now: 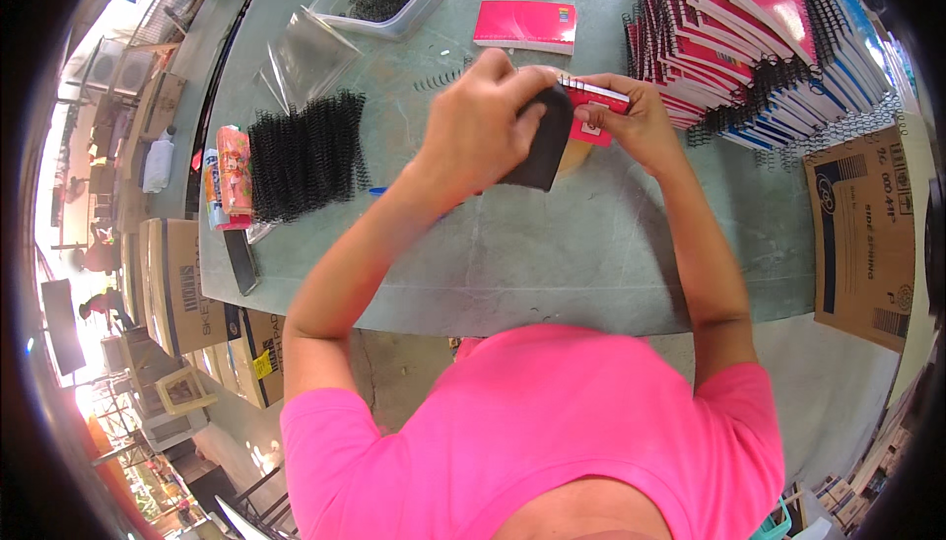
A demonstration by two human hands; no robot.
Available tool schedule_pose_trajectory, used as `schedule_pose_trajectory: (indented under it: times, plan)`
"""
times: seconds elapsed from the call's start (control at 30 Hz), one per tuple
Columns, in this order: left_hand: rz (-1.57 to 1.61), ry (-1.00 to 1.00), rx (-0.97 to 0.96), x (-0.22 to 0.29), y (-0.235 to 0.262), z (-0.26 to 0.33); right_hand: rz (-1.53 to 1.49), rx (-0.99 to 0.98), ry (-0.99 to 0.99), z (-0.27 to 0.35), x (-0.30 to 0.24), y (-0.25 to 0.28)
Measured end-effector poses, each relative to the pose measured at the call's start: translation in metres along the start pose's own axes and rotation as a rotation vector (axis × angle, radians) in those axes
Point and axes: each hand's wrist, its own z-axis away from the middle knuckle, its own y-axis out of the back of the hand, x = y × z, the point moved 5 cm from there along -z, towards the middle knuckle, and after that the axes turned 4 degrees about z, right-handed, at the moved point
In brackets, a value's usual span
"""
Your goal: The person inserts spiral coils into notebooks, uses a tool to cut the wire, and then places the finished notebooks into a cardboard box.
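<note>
My right hand point(639, 128) grips a small red notebook point(599, 112), thumb on its cover and fingers behind. Dark wire loops show along its upper edge. My left hand point(483, 114) is closed at that edge's left end, index finger reaching to it and thumb bent beneath; what it pinches is hidden. Between the hands stands a black, round-topped piece point(548, 146), partly covered by my left fingers, its kind unclear. Just beyond my hands lies another red notebook point(524, 26), flat on the green table point(493, 274).
Many black spiral coils point(307, 158) lie in a bundle at left, beside colourful packets point(235, 170). A clear plastic tub point(426, 10) holds more dark coils. Tall piles of spiral-bound red notebooks point(705, 42) fill the far right. A cardboard box point(859, 235) stands at the right edge.
</note>
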Motion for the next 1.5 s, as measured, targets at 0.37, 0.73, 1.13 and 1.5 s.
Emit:
schedule_pose_trajectory:
  times: [0.37,0.73,1.13,1.5]
  plan:
    - [0.097,-0.045,0.337,0.003,0.022,-0.017,0.061,-0.111,0.055,0.002,0.004,-0.01]
    - [0.014,-0.098,-0.101,0.024,-0.032,0.036,-0.082,-0.049,0.175,0.009,-0.026,-0.02]
    - [-0.056,-0.191,-0.084,0.002,-0.027,-0.013,0.147,0.091,0.109,0.02,0.007,-0.001]
    - [0.171,-0.275,-0.208,0.024,-0.053,-0.019,0.435,0.141,0.116,0.023,0.016,0.007]
